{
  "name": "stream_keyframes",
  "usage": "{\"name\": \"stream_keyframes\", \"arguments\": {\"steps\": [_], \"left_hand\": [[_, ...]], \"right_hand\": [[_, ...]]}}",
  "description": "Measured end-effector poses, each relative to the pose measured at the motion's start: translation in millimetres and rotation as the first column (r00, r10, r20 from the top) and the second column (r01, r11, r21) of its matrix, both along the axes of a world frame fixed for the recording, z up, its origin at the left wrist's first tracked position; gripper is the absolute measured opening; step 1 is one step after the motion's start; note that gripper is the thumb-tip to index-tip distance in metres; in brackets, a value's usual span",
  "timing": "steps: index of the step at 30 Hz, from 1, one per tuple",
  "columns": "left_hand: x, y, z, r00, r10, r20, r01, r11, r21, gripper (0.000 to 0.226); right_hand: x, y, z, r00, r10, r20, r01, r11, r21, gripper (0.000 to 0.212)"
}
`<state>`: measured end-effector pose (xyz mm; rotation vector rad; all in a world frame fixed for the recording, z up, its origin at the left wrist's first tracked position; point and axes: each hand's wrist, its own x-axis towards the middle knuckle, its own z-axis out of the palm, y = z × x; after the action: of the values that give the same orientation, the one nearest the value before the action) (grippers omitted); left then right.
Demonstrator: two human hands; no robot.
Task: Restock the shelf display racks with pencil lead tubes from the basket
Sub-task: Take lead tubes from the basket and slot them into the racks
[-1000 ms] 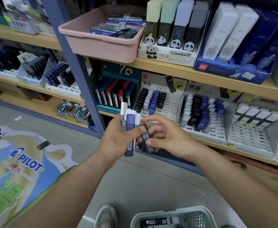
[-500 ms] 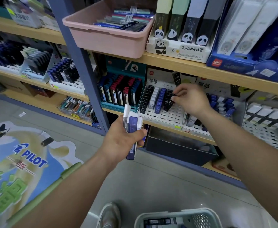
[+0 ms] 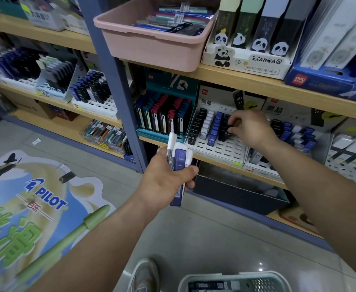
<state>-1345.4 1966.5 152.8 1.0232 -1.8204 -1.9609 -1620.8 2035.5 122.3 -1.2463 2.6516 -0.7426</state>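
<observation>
**Pencil lead tubes: one at the rack, a bundle in hand, more in the basket**

Item 1. A black tube [image 3: 225, 132] marked 07 is standing at the front of the fourth column of the white display rack [image 3: 221, 149]. The right hand [image 3: 251, 131] is reaching in from the right, and its curled fingertips and thumb are pinching the top of that tube.

Item 2. A bundle of lead tubes [image 3: 179, 163], blue and white, is being gripped upright by the left hand [image 3: 164, 183]. The fingers are wrapping round it and the thumb is pressing across the front. This hand is hovering in front of the shelf edge, apart from the rack.

Item 3. The rack's front rows are showing open slots below the filled columns. A second rack [image 3: 292, 133] is sitting just beside it on the right.

Item 4. A teal display box [image 3: 164, 116] is touching the rack's left side, and a blue upright post [image 3: 118, 98] is standing beyond that.

Item 5. A pink tub [image 3: 151, 47] is overhanging the front edge of the shelf above.

Item 6. The grey basket [image 3: 263, 277], holding more tubes, is lying at the bottom edge of the view beside a shoe [image 3: 145, 275]. Open floor is lying between it and the shelves.
</observation>
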Motion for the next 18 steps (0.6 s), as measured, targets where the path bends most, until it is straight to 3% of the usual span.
{"name": "stream_keyframes", "arguments": {"steps": [7, 14, 16, 18], "left_hand": [[1, 1, 1, 1.000, 0.009, 0.013, -0.009, 1.000, -0.018, 0.031], [0, 0, 0, 1.000, 0.018, 0.017, -0.018, 1.000, 0.016, 0.030], [-1, 0, 0, 1.000, 0.015, 0.014, -0.015, 1.000, 0.024, 0.031], [-2, 1, 0, 1.000, 0.004, 0.007, -0.004, 1.000, 0.023, 0.030]], "right_hand": [[2, 0, -6, 0.987, 0.082, -0.137, -0.080, 0.997, 0.017, 0.021], [7, 3, -5, 0.975, 0.171, -0.140, -0.137, 0.965, 0.223, 0.033], [18, 7, 3, 0.983, 0.124, -0.133, -0.106, 0.985, 0.133, 0.032], [42, 15, 15, 0.994, 0.107, -0.001, -0.106, 0.992, -0.074, 0.021]]}}
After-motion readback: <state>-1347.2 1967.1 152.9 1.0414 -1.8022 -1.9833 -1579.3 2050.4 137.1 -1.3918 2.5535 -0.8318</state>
